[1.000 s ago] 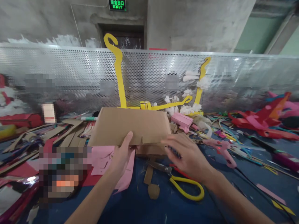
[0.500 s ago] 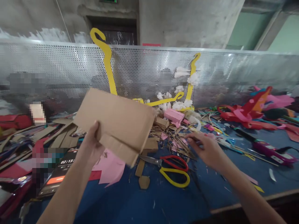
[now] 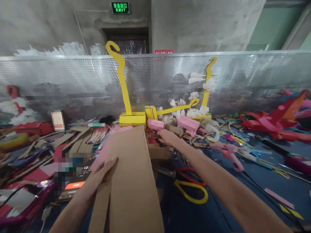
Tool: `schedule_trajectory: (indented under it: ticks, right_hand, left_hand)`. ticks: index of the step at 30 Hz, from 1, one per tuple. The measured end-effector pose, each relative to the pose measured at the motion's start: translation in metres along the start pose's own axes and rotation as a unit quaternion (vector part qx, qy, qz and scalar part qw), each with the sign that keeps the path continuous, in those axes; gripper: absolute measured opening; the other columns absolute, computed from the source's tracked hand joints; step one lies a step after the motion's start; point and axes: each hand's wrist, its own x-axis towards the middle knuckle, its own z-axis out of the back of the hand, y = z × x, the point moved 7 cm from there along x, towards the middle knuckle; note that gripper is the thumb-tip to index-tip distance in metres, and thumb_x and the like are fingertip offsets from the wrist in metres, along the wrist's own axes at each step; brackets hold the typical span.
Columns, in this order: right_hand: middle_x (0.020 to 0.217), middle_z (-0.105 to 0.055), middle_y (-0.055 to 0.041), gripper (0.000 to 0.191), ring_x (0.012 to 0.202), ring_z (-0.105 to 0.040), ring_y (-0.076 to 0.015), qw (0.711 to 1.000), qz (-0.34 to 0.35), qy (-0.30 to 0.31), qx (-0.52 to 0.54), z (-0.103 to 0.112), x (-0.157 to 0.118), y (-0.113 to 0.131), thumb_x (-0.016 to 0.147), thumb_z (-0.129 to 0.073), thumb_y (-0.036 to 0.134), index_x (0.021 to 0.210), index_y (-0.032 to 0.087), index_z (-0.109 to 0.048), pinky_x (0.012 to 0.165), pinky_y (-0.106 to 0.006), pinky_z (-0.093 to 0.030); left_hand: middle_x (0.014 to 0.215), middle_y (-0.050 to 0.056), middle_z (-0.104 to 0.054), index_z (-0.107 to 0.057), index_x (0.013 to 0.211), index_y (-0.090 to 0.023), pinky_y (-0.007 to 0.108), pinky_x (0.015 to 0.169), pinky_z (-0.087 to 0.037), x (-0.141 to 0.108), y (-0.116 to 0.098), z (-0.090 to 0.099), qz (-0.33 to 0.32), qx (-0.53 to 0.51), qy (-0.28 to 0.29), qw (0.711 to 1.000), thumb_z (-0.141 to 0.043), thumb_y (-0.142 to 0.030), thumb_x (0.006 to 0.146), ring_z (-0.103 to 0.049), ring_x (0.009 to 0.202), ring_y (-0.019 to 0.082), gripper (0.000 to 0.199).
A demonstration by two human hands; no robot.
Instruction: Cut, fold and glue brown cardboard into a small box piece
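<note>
At bottom centre, a cardboard sheet (image 3: 132, 171) extends rightward from the grasping left hand (image 3: 105, 169); mid-frame, near a pink box (image 3: 155, 124), the right hand's (image 3: 167, 137) grip is unclear.

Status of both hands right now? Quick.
Left hand: closed on the brown cardboard sheet, thumb on its face.
Right hand: fingers bent, by the small pink box; can't tell whether it's gripping anything.
</note>
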Motion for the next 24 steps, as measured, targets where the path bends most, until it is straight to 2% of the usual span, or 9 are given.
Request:
schedule_trajectory:
  ticks: [4,7,9,10,14,17,20,22,24]
  right_hand:
    - [0.129,-0.064,-0.0086,0.033,0.108,-0.066,-0.0260,0.999,-0.001,0.011,-0.044,0.003,-0.001,-0.002,0.099,-0.064,0.034,0.127,0.018,-0.062,0.090,-0.045,-0.058]
    - [0.129,-0.064,-0.0091,0.032,0.108,-0.066,-0.0249,0.999,-0.008,-0.009,-0.051,0.022,-0.001,-0.001,0.099,-0.063,0.034,0.127,0.018,-0.062,0.090,-0.045,-0.058]
    - [0.126,-0.065,-0.0088,0.030,0.104,-0.067,-0.0230,0.999,-0.008,-0.030,-0.041,0.039,-0.005,0.001,0.099,-0.063,0.034,0.124,0.018,-0.063,0.088,-0.043,-0.058]
    - [0.121,-0.067,-0.0085,0.028,0.099,-0.068,-0.0217,0.998,-0.007,-0.045,-0.032,0.050,-0.009,0.004,0.099,-0.063,0.034,0.122,0.017,-0.063,0.084,-0.041,-0.059]
    - [0.082,-0.067,-0.0020,0.022,0.060,-0.060,-0.0133,0.991,0.004,-0.131,0.027,0.097,-0.039,0.017,0.099,-0.055,0.029,0.117,0.017,-0.058,0.061,-0.028,-0.052]
    - [0.084,-0.065,0.0004,0.022,0.045,-0.050,-0.0084,0.981,0.013,-0.178,0.073,0.127,-0.069,0.032,0.100,-0.047,0.034,0.118,0.022,-0.054,0.050,-0.025,-0.045]
    - [0.092,-0.069,-0.0040,0.025,0.053,-0.061,-0.0115,0.977,0.013,-0.171,0.129,0.141,-0.097,0.046,0.098,-0.049,0.041,0.109,0.022,-0.061,0.057,-0.028,-0.050]
    - [0.100,-0.070,-0.0071,0.030,0.076,-0.070,-0.0194,0.968,0.009,-0.106,0.227,0.134,-0.114,0.054,0.094,-0.056,0.043,0.114,0.023,-0.062,0.069,-0.033,-0.054]
    - [0.100,-0.069,-0.0067,0.032,0.087,-0.068,-0.0220,0.978,0.026,-0.053,0.200,0.124,-0.130,0.066,0.089,-0.067,0.042,0.115,0.023,-0.062,0.072,-0.032,-0.054]
  left_hand:
    - [0.082,0.013,-0.080,-0.075,0.097,-0.016,0.033,0.060,-0.064,-0.009,0.016,-0.010,0.003,0.009,0.013,1.000,-0.085,-0.029,0.075,-0.078,0.068,0.028,0.028]
    - [0.092,0.014,-0.081,-0.073,0.103,-0.015,0.037,0.066,-0.065,-0.002,0.020,-0.033,-0.001,-0.029,0.045,0.999,-0.082,-0.026,0.078,-0.079,0.074,0.027,0.028]
    - [0.093,0.013,-0.081,-0.072,0.105,-0.016,0.038,0.062,-0.065,0.005,0.025,-0.051,0.006,-0.039,0.034,0.999,-0.080,-0.024,0.079,-0.078,0.070,0.027,0.029]
    - [0.089,0.012,-0.080,-0.071,0.103,-0.016,0.036,0.057,-0.063,0.008,0.025,-0.059,-0.004,-0.046,0.018,0.999,-0.079,-0.025,0.079,-0.077,0.064,0.026,0.026]
    - [0.100,0.013,-0.080,-0.070,0.108,-0.016,0.036,0.074,-0.064,0.022,0.024,-0.114,-0.052,-0.091,0.065,0.992,-0.070,-0.025,0.088,-0.078,0.080,0.024,0.022]
    - [0.108,0.013,-0.078,-0.068,0.112,-0.016,0.036,0.078,-0.063,0.030,0.019,-0.138,-0.066,-0.092,0.089,0.990,-0.065,-0.024,0.091,-0.077,0.085,0.023,0.022]
    - [0.112,0.012,-0.078,-0.069,0.111,-0.017,0.035,0.077,-0.063,0.030,0.008,-0.128,-0.079,-0.074,0.093,0.990,-0.066,-0.025,0.090,-0.077,0.087,0.023,0.022]
    - [0.110,0.014,-0.078,-0.070,0.109,-0.015,0.033,0.075,-0.063,0.027,0.003,-0.105,-0.074,-0.059,0.080,0.992,-0.070,-0.027,0.089,-0.077,0.086,0.023,0.023]
    - [0.111,0.015,-0.078,-0.070,0.111,-0.015,0.032,0.073,-0.062,0.022,0.004,-0.077,-0.062,-0.048,0.064,0.995,-0.075,-0.027,0.085,-0.076,0.086,0.023,0.029]
